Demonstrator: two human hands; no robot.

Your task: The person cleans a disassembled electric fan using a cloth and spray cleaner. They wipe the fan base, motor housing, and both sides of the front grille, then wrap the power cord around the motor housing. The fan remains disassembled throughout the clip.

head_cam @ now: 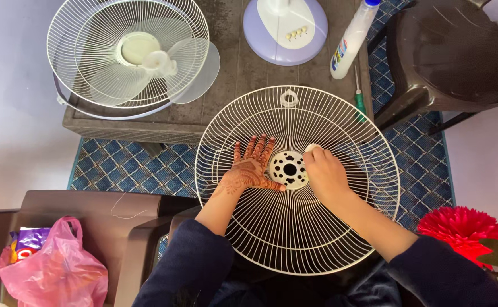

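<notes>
A round white wire fan guard [340, 122] rests on my lap with its hollow side up. My left hand [250, 167], patterned with henna, lies flat inside it with fingers spread, just left of the perforated white centre plate [288, 169]. My right hand [327, 175] is closed around a small white object [311, 148] and presses it against the wires right of the centre plate.
On the low dark table [249, 62] lie a second wire guard with the fan blade [132, 54], a lilac fan base [286, 25], a white squeeze bottle [351, 40] and a green screwdriver [361, 102]. Dark chair [448, 51] at right, pink bag [55, 267] at left, red flowers [459, 227].
</notes>
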